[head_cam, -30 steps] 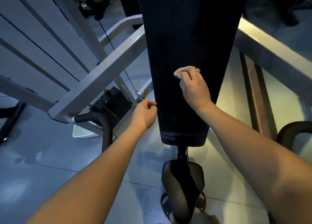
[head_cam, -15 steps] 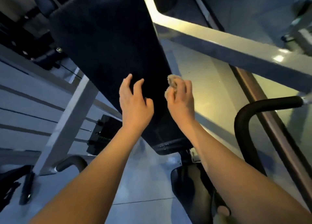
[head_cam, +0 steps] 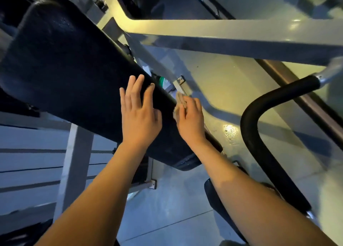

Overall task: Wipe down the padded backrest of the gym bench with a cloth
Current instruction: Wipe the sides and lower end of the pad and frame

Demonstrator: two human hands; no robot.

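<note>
Padded backrest (head_cam: 74, 69), black and long, lies slanted across the view, from the far left down to the near middle, and you work now at its lower right edge. Your left hand (head_cam: 139, 119) rests flat on the pad with the fingers straight and spread, and it grips nothing. Your right hand (head_cam: 191, 123) holds the cloth (head_cam: 180, 101), with the fingers bent over the crumpled fabric, and presses it on the right side edge of the pad. I judge that the step in hand is to wipe this edge. To do it well, let the left hand steady the pad while the right hand slides along the edge in long strokes that overlap. Press evenly, so that the cloth follows the rounded side and does not slip off toward the pale metal frame (head_cam: 222, 34) just beside it. Open the cloth a little if you can, because a crumpled ball touches less surface. The wide top face toward the far left seems to need strokes too, but the pictures do not show which parts are already clean. By count you have one backrest, one cloth and two hands. On the right stands one black curved handle (head_cam: 259, 115). One dark seat pad (head_cam: 219, 205) shows partly below your right forearm.
</note>
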